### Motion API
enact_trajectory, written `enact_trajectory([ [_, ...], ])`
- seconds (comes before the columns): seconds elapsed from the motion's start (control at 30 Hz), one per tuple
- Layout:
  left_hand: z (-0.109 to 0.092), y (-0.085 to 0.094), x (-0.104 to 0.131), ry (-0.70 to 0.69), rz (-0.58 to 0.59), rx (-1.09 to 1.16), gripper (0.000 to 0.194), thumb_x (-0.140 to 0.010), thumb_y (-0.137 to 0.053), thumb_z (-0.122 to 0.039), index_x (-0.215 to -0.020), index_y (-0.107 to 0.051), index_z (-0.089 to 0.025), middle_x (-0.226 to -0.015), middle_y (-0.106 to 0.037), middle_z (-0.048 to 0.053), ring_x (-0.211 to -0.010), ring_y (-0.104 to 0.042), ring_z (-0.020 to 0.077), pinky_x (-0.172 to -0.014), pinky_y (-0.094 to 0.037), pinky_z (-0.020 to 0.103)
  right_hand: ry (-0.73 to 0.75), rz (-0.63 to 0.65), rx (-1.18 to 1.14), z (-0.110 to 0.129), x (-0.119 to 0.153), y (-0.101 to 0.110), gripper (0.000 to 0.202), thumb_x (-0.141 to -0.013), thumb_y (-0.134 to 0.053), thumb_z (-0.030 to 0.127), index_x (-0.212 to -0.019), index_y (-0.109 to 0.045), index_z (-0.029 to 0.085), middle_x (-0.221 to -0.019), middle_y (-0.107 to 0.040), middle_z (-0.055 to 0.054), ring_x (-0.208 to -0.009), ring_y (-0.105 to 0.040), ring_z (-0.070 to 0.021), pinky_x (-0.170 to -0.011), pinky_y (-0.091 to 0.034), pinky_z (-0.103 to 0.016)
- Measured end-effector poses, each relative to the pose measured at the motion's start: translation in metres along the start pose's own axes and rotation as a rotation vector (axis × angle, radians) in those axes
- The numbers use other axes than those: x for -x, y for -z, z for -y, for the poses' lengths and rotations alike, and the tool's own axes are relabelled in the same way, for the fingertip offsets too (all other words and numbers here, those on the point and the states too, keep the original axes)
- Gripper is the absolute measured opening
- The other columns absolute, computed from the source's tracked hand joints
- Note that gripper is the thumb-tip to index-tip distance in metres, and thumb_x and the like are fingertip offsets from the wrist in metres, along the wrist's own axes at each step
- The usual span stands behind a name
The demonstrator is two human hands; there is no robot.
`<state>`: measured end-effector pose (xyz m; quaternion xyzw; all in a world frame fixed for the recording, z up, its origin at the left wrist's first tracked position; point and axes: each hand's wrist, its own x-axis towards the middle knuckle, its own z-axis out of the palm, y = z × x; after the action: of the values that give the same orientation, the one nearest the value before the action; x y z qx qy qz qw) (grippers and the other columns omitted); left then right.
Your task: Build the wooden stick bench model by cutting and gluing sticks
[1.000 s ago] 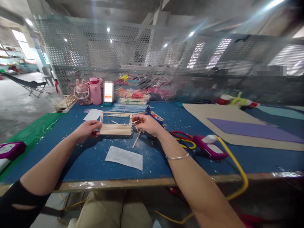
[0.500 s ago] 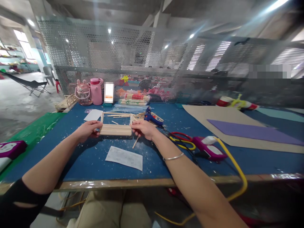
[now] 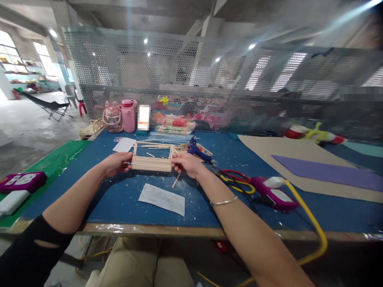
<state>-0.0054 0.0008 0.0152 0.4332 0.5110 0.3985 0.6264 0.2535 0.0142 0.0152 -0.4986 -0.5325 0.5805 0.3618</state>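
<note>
While the left hand [image 3: 115,164] and right hand [image 3: 186,164] pinch opposite ends of the rectangular frame of pale wooden sticks [image 3: 151,164], well back from the front edge of the blue tabletop [image 3: 119,209], light, even pressure should keep them aligned. Some fingertips are hidden; whether the frame touches down is unclear.

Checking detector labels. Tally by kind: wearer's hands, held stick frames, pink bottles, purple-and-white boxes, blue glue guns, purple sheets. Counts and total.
Hands: 2 (left hand, right hand)
Held stick frame: 1
Pink bottles: 2 (eared bottle, flask)
Purple-and-white boxes: 2 (left box, right box)
Blue glue gun: 1
Purple sheet: 1
Total: 9
</note>
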Motion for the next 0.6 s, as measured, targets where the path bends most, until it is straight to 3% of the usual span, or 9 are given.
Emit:
enact_trajectory([
  [0.4,0.0023,-0.0013,-0.0012,-0.015,-0.020,-0.051,0.007,-0.082,-0.055,-0.016,-0.079,-0.059,-0.011,-0.055,-0.057,0.001,-0.041,-0.051,0.0048,-0.039,-0.044,0.013,-0.012,0.026,-0.020,-0.0011,-0.0008,0.0018,0.015,-0.075,-0.055,0.007,-0.062,-0.052,0.013,-0.044,-0.054,0.003,-0.033,-0.046,-0.0042,-0.031,-0.036,-0.012],
  [0.6,0.0015,-0.0028,0.0004,-0.060,-0.037,-0.133,0.011,-0.073,-0.064,-0.023,-0.074,-0.059,-0.012,-0.058,-0.058,0.000,-0.044,-0.052,0.0056,-0.043,-0.044,0.015,-0.029,0.051,-0.035,-0.0002,-0.0012,0.0044,0.012,-0.075,-0.056,0.006,-0.066,-0.053,0.013,-0.045,-0.056,0.003,-0.034,-0.048,-0.0045,-0.032,-0.039,-0.013],
])
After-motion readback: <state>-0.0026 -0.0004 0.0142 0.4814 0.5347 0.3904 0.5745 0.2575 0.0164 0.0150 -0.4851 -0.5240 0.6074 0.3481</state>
